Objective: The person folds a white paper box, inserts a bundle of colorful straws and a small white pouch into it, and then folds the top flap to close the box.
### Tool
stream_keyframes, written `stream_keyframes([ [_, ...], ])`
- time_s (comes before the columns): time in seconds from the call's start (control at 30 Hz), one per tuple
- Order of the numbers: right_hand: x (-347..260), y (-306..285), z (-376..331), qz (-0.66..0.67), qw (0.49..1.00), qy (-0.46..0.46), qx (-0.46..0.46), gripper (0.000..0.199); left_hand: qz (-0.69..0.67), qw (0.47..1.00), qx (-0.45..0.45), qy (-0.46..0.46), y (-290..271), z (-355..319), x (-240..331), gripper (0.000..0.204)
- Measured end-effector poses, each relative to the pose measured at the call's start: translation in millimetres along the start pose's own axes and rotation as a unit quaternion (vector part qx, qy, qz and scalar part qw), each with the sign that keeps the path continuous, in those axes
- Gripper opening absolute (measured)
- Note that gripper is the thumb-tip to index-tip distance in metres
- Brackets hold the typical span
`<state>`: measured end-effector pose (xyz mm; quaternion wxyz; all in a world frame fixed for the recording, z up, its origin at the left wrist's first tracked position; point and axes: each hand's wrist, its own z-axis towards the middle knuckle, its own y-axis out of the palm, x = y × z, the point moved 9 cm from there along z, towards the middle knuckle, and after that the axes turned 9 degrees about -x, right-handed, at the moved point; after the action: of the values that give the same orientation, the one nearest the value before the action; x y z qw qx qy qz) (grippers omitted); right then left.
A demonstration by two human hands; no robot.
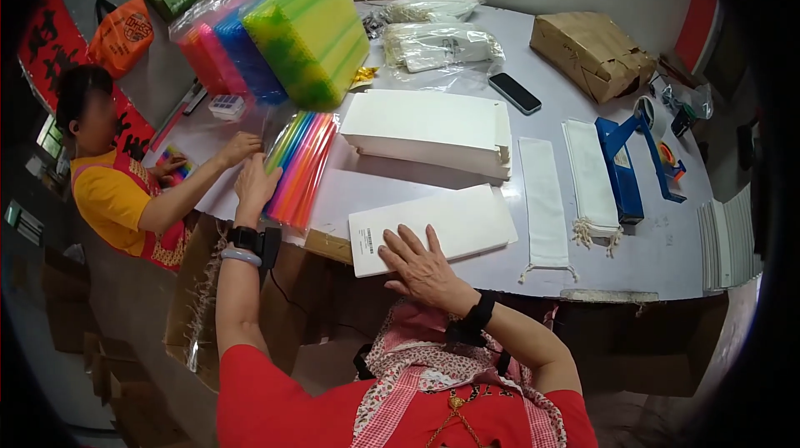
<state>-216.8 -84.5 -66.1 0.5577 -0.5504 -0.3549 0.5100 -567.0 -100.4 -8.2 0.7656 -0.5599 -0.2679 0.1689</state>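
Right hand point(421, 266) flat, fingers point(411, 240) spread open, pressing on a white box point(454, 223) at the table's point(667, 256) near edge. Left hand point(254, 184) open too, fingertips resting on a clear pack of coloured straws point(300, 166), just left of the box. Beyond, a stack of white boxes point(429, 130). Farther back, big straw bundles point(275, 31). Off right: cloth pouches point(546, 198), blue tape dispenser point(625, 169), phone point(515, 92), brown bag point(593, 52). Far left, a co-worker's hand point(238, 148) touching the same pack.
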Motion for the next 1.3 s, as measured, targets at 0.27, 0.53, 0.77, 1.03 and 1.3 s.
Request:
stream_keyframes([
  [0.27,37,-11,-26,0.089,0.991,0.046,0.085,0.047,-0.300,0.940,-0.153,-0.049,38,21,-65,0.029],
  [0.53,58,-54,-76,0.273,0.956,0.057,0.090,0.043,-0.594,0.786,-0.169,0.034,-61,-77,112,0.015],
  [0.77,108,-112,-107,0.768,0.560,0.046,0.308,0.044,-0.557,0.746,-0.300,0.207,-33,-150,316,0.028],
  [1.03,232,-91,-239,0.662,0.632,0.234,0.329,0.039,-0.414,0.758,-0.391,0.317,77,-46,509,0.026],
  [1.3,275,-33,-236,0.616,0.685,0.346,0.178,0.040,0.017,0.867,-0.168,0.468,222,19,591,0.029],
])
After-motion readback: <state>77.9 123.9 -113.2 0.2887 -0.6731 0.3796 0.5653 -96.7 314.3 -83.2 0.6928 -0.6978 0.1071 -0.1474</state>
